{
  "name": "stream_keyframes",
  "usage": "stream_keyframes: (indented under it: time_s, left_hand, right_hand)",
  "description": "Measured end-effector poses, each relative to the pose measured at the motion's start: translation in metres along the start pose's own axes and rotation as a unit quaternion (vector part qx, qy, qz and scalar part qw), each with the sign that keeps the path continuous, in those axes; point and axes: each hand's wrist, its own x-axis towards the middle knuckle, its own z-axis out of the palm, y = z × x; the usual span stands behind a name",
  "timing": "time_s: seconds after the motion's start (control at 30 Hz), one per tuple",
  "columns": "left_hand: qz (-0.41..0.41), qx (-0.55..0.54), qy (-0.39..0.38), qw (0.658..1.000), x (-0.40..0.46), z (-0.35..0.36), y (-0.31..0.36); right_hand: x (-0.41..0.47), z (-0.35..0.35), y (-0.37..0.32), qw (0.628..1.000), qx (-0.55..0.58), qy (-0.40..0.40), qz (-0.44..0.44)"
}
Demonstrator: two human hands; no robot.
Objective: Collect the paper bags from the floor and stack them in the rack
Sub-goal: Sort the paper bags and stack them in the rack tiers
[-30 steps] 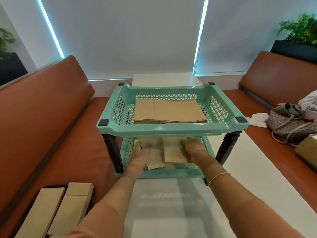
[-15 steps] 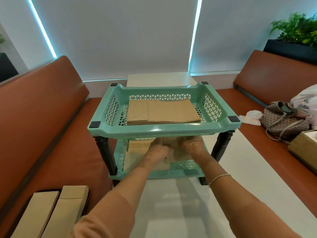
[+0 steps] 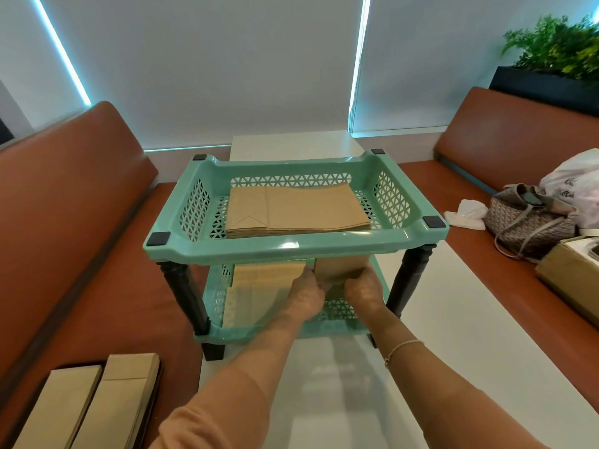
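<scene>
Since a moment ago both hands have slid to the right side of the bottom shelf and now sit close together. Low in the frame, at the lower left, two long flat brown paper packs lie on the orange-brown bench seat. Just above the middle, the left hand and the right hand both hold a small pile of flat brown paper bags, with fingers curled narrow round its near edge. That pile sits in the lower tray of the mint green plastic rack with black legs, right beside another brown pile on its left. To do this step well, I think the hands should push the pile in straight and square it against its neighbour. The top tray hangs low over the hands, so there is little room to lift. Higher up, a neat stack of brown paper bags fills the top tray. At the right, a woven handbag and a white plastic bag rest on the other bench, out of the way.
</scene>
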Motion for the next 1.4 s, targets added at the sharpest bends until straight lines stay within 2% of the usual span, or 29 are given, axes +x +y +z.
stream_keyframes:
  time_s: [0.17,0.3,0.57,0.73,0.97,1.23,1.4]
  left_hand:
    - [-0.021,0.028,-0.013,0.999,0.0,0.003,-0.002]
    - [-0.027,0.01,0.018,0.999,-0.001,0.005,0.0]
    - [-0.032,0.096,0.015,0.995,0.0,0.007,-0.001]
    - [-0.05,0.103,0.055,0.992,0.005,0.005,0.005]
    - [-0.097,0.128,0.055,0.986,0.012,0.009,-0.004]
    - [-0.087,0.142,0.045,0.985,0.017,0.012,-0.013]
    - [-0.079,0.149,0.041,0.985,0.019,0.013,-0.015]
  right_hand:
    - [0.002,0.001,0.001,0.998,-0.056,-0.028,0.009]
    - [0.004,0.001,-0.001,0.997,-0.068,-0.032,0.012]
    - [0.003,-0.001,0.0,0.992,-0.122,-0.025,0.001]
    - [0.005,-0.005,-0.009,0.983,-0.181,-0.017,-0.004]
    - [-0.002,-0.005,0.0,0.948,-0.304,-0.029,-0.087]
    - [0.006,0.004,0.003,0.91,-0.402,-0.062,-0.08]
    - [0.005,0.007,0.007,0.909,-0.405,-0.06,-0.074]
